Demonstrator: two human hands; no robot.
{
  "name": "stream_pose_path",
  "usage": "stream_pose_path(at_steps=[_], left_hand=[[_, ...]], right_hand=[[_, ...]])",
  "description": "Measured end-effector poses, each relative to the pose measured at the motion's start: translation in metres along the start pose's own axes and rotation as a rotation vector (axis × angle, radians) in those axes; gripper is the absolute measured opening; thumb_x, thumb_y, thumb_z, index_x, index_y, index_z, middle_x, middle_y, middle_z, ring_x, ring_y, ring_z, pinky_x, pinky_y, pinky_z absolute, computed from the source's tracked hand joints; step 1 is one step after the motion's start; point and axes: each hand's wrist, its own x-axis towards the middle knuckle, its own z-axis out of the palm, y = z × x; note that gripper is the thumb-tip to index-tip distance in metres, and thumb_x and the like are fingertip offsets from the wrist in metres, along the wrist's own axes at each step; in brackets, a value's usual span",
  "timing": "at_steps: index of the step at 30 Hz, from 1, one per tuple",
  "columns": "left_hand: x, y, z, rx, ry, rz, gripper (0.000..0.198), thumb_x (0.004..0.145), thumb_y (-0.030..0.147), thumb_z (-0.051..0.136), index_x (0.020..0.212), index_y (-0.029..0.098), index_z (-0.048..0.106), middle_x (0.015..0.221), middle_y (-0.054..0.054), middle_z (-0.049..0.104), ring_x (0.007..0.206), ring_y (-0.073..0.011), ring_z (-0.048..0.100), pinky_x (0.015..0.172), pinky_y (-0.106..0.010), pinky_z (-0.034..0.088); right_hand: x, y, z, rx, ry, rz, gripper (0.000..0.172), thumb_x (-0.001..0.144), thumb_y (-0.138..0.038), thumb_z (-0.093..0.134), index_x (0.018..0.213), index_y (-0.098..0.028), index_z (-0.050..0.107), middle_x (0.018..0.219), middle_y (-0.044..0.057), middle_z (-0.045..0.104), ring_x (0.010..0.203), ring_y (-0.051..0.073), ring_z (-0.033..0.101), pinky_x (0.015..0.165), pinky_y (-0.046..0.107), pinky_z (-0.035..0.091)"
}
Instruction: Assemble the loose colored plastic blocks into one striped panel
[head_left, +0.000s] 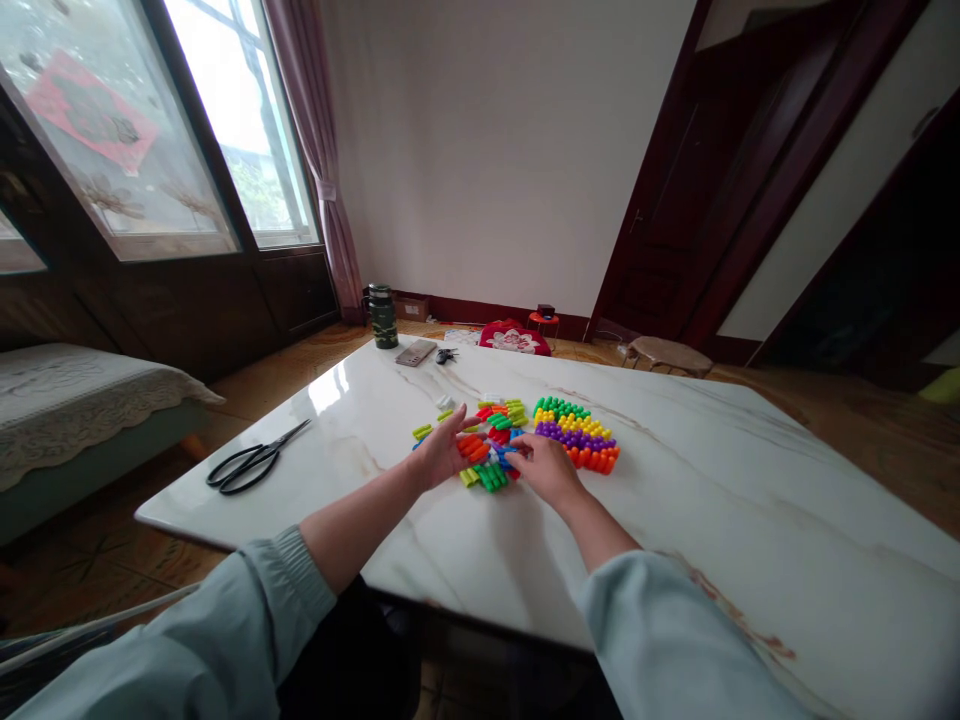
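Small coloured plastic pegs lie in a loose heap [493, 440] on the white marble table [675, 520]. To its right, pegs are sorted into neat rows [576, 432]: green, yellow, purple and orange. My left hand [442, 450] rests at the heap's left side with fingers stretched toward orange pegs. My right hand [546, 468] is at the heap's right edge, fingers curled over red and blue pegs; what they grip, if anything, is too small to make out.
Black scissors [253, 462] lie near the table's left edge. A dark green flask [383, 316], a phone [416, 352] and keys [445, 355] sit at the far edge. A bed [67, 400] stands to the left, a stool [667, 354] beyond the table.
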Motion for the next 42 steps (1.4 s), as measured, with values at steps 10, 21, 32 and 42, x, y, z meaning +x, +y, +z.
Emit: stream_pose_path(at_steps=[10, 21, 32, 42], left_hand=[[-0.011, -0.008, 0.020, 0.193, -0.179, 0.126, 0.067, 0.067, 0.000, 0.066, 0.130, 0.018, 0.052, 0.118, -0.010, 0.065, 0.098, -0.0182, 0.066, 0.081, -0.024, 0.053], [-0.004, -0.018, 0.017, 0.362, -0.095, 0.199, 0.064, 0.055, 0.034, 0.087, 0.110, 0.012, 0.063, 0.092, -0.009, 0.074, 0.085, -0.0209, 0.070, 0.082, -0.032, 0.056], [-0.006, -0.014, 0.018, 0.339, -0.003, 0.226, 0.048, 0.059, 0.035, 0.086, 0.095, 0.012, 0.065, 0.080, -0.007, 0.073, 0.073, -0.0178, 0.071, 0.071, -0.028, 0.058], [-0.004, -0.007, 0.011, 0.688, 0.058, 0.364, 0.049, 0.062, 0.030, 0.080, 0.103, 0.013, 0.059, 0.067, -0.001, 0.070, 0.061, -0.0141, 0.066, 0.060, -0.026, 0.055]], right_hand=[[-0.005, -0.027, 0.019, 0.437, -0.038, 0.072, 0.032, 0.067, -0.028, 0.071, 0.096, -0.017, 0.065, 0.079, 0.003, 0.072, 0.062, 0.016, 0.064, 0.057, 0.024, 0.049], [-0.004, -0.030, 0.011, 0.920, 0.180, 0.166, 0.031, 0.059, -0.033, 0.071, 0.082, -0.014, 0.063, 0.074, 0.003, 0.068, 0.071, 0.017, 0.062, 0.063, 0.027, 0.049], [-0.008, -0.034, 0.018, 1.239, -0.099, 0.245, 0.046, 0.064, -0.042, 0.073, 0.106, -0.022, 0.066, 0.093, 0.002, 0.070, 0.087, 0.019, 0.061, 0.073, 0.030, 0.047], [-0.004, -0.024, 0.019, 0.843, 0.003, 0.113, 0.049, 0.067, -0.055, 0.069, 0.097, -0.016, 0.070, 0.084, 0.005, 0.070, 0.078, 0.018, 0.060, 0.068, 0.028, 0.046]])
